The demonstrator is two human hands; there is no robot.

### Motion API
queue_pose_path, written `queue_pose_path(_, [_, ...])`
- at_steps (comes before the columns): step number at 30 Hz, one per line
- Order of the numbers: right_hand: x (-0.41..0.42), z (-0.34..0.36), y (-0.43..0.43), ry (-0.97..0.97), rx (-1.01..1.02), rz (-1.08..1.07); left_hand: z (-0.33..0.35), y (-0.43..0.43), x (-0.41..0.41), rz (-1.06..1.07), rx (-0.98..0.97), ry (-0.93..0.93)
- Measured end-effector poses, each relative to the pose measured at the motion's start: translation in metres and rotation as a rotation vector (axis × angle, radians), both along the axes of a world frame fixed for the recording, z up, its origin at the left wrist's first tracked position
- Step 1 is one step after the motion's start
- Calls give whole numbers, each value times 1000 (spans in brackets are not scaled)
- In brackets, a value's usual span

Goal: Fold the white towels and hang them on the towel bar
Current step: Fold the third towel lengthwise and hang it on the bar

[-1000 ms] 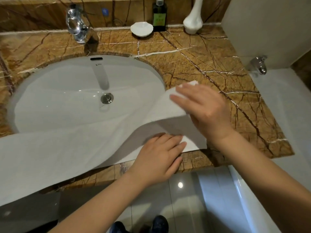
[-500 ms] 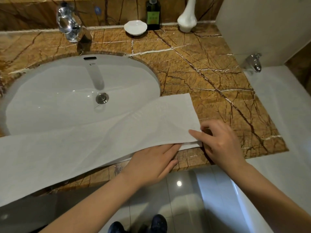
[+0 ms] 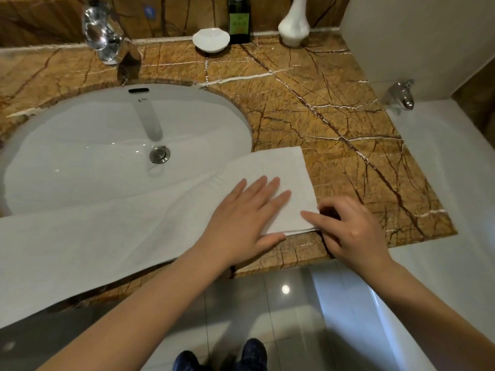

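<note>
Shoes [image 3: 251,354]: dark, toes toward the counter, on glossy grey floor [image 3: 267,317].

Left hand [image 3: 246,216]: palm down on the right end of the towel [image 3: 93,236], fingers [image 3: 270,186] straight and slightly spread. Pressing, not gripping, probably to pin the layers flat while the corner is squared.

Right hand [image 3: 353,231]: at the towel's near right corner. Index finger [image 3: 310,218] laid straight along the top of the near edge, other fingers curled just off the cloth's right side. Thumb hidden, so pinch or mere touch cannot be told.

Towel: white and long, spread along the front of the counter [image 3: 334,116] and over the near rim of the sink [image 3: 80,135]. Left part draped past the counter's front edge and out of view. Right end doubled, with two layers showing at the near edge.

Towel against fingers: flat beneath the left fingertips, which stop short of its right edge. Near corner directly under the right index finger.

Step, by judgement: truing and flattening an early fold. Hanging not yet done, and no towel bar in view.

Counter: brown veined marble, bare to the right of the towel — a firm, flat bed for folding.

Sink: white oval basin, metal drain in the middle, near side covered by cloth.

Back edge: chrome faucet [image 3: 104,41], white dish [image 3: 211,40], dark green bottle [image 3: 239,20] and white vase [image 3: 293,25] — well apart from the towel.
</note>
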State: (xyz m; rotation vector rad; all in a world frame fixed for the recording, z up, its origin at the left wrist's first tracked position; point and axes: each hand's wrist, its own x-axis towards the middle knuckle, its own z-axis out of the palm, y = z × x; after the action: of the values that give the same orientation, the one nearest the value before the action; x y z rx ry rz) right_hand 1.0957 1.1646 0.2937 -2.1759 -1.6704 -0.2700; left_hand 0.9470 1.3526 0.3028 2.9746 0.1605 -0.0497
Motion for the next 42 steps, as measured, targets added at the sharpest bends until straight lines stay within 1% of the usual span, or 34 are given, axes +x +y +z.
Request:
queue_pose_path(4, [-1,1,-2,-2,68,-7,-12,0,0,-7,50,36])
queue_pose_path(8, [-5,-2,-4,-11,19,-31,-14,1,0,-14,65,16])
queue_pose_path(10, [-6,0,-4,20,29,-53,-14,0,1,-15,49,24])
queue_pose_path(12, [-8,6,4,65,91,-106,-14,-2,0,-18,46,25])
queue_pose_path(15, [-13,18,34,151,182,-240,-15,-5,0,-17,26,15])
queue_pose_path(16, [-17,21,47,218,166,-263,-14,-6,0,-14,20,12])
queue_pose_path(17, [-21,22,60,314,110,-272,-13,-6,1,-12,11,5])
queue_pose_path(18, [-26,21,71,410,17,-272,-12,-6,1,-15,-13,-9])
queue_pose_path(19, [-32,17,78,460,-100,-269,-9,-5,1,-17,-68,-26])
queue_pose_path(20, [-36,12,82,439,-214,-264,-6,-4,0,-13,-161,-49])
queue_pose_path(21, [-39,6,83,379,-300,-260,-2,-3,-2,-1,-268,-80])
queue_pose_path(22, [-40,1,82,321,-356,-260,1,0,-6,16,-350,-120])
queue_pose_path(23, [-40,-1,80,275,-395,-267,3,5,-11,42,-387,-173])
queue_pose_path(25, [-38,-2,77,204,-450,-282,4,17,-23,123,-363,-280])
queue_pose_path(27, [-35,-2,73,182,-481,-297,5,35,-32,243,-305,-312])
queue_pose_path(30, [-31,3,61,180,-522,-312,6,64,-44,466,-268,-218])
queue_pose_path(32, [-29,6,55,156,-551,-345,2,81,-53,547,-278,-135])
queue_pose_path(34, [-29,9,59,138,-509,-366,-2,93,-59,586,-365,-91])
queue_pose_path(37, [-38,11,82,245,-378,-307,-5,103,-60,608,-477,-74])
queue_pose_path(39, [-46,7,93,264,-406,-256,-6,105,-57,628,-507,-80])
queue_pose_path(42, [-50,-2,95,191,-448,-262,-10,109,-54,637,-526,-45])
